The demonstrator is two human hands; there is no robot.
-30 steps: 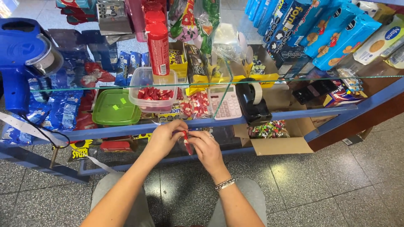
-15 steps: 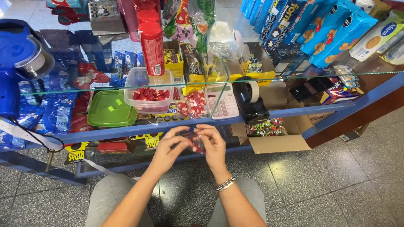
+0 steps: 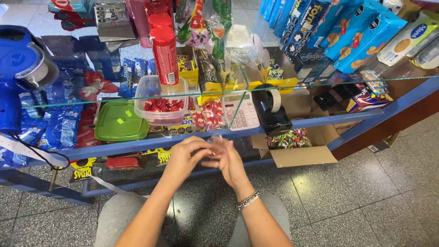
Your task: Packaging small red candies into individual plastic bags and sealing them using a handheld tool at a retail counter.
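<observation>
A seated person's left hand [image 3: 185, 158] and right hand [image 3: 230, 161] meet just below the front edge of a blue-framed glass counter [image 3: 320, 120], fingers curled narrowly around a small red-and-clear wrapped sweet [image 3: 215, 148] pinched between both sets of fingertips. A beaded bracelet [image 3: 248, 200] circles the right wrist.

On the counter just beyond the hands, a clear tub [image 3: 161, 104] holding red sweets sits near the front edge, with a green lid [image 3: 120, 122] lying flat to its left and a loose heap of red-and-white sweets [image 3: 208, 114] to its right. A pink calculator [image 3: 242, 111] lies beside the heap, touching a black tape dispenser [image 3: 270, 109]. A tall red canister [image 3: 164, 52] rises behind the tub, partly hiding the snack packs at the back. Blue biscuit packets [image 3: 347, 32] crowd the far right corner. An open cardboard box [image 3: 302, 148] of mixed wrapped sweets rests under the counter, right of the hands. A blue handheld device [image 3: 20, 64] occupies the left edge.
</observation>
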